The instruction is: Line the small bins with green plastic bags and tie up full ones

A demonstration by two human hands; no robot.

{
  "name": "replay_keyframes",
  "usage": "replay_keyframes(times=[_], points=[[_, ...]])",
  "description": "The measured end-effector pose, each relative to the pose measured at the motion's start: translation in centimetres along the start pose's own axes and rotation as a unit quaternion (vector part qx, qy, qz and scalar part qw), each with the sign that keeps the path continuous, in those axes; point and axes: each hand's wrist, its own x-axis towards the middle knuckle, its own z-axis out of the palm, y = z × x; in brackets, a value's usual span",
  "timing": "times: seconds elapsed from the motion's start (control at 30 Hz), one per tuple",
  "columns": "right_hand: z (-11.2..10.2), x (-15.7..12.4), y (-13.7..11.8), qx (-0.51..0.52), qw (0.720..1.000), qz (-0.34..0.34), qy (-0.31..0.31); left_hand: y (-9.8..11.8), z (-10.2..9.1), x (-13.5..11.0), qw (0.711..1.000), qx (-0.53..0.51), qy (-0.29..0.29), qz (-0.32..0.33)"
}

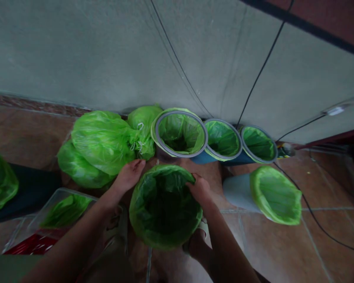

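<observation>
A trash bin (pixel 165 243) stands upright in front of me, its green liner bag (pixel 137 212) folded outward over the rim. At the right side of the rim, my right hand (pixel 200 188) is closed on the liner's edge, with its fingertips inside the opening. My left hand (pixel 131 173) is beside the upper left of the rim, its fingers loosely stretched out and holding nothing that I can see. Whether it touches the liner is unclear. The bottom of the bin is dark.
Tied green garbage bags (pixel 100 141) lie against the wall. Beside them stand several lined bins with grey rings (pixel 181 114). A lined bin (pixel 238 192) leans at right, and another (pixel 32 184) lies at left. A clear tray (pixel 60 190) holds green bags. A black cable (pixel 315 220) crosses the floor.
</observation>
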Motion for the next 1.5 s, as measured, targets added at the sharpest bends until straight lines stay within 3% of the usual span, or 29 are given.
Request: replay_keyframes(times=[0.07,0.2,0.33,0.43,0.53,0.7,0.83,0.97,1.1,1.17,1.27,1.37,1.5], points=[[-0.5,-0.6,0.2,0.022,1.000,-0.020,-0.009,0.9,0.1,1.0,0.999,0.043,-0.016,0.004],[-1.5,0.8,-1.6,0.085,0.991,-0.097,0.044,1.7,1.5,2.6,0.992,0.107,-0.066,-0.019],[-1.1,3.6,-3.5,0.094,0.975,-0.202,-0.013,1.2,3.0,2.4,0.988,0.085,-0.131,-0.009],[-0.2,4.6,-3.4,0.090,0.964,-0.248,-0.047,0.7,3.6,1.4,0.987,0.081,-0.127,0.050],[0.5,4.6,-2.6,0.090,0.956,-0.275,-0.041,0.5,3.9,0.3,0.977,0.166,-0.099,0.093],[1.0,4.3,-2.2,0.057,0.964,-0.257,-0.040,1.1,4.3,-0.9,0.931,0.345,-0.093,0.075],[1.4,3.7,-2.2,0.012,0.982,-0.190,-0.010,2.0,4.6,-1.4,0.929,0.358,-0.088,0.026],[1.8,1.8,-1.7,0.006,0.994,-0.103,0.042,1.6,3.8,-0.8,0.963,0.263,-0.050,0.040],[2.9,-1.6,-0.9,0.045,0.994,0.031,0.097,0.1,1.1,0.1,0.995,0.089,-0.033,0.041],[3.3,-3.2,-0.8,0.070,0.989,0.059,0.115,-0.4,-0.3,0.4,0.999,0.027,-0.023,0.022],[2.8,-3.8,-1.3,0.102,0.980,0.022,0.170,0.0,-1.4,1.0,1.000,0.004,-0.001,-0.009],[1.3,-1.8,-2.6,0.130,0.966,-0.057,0.215,1.2,-0.8,1.8,0.997,0.074,-0.031,-0.019],[0.2,2.3,-4.8,0.104,0.973,-0.149,0.140,2.1,1.6,2.2,0.990,0.126,-0.064,-0.014]])
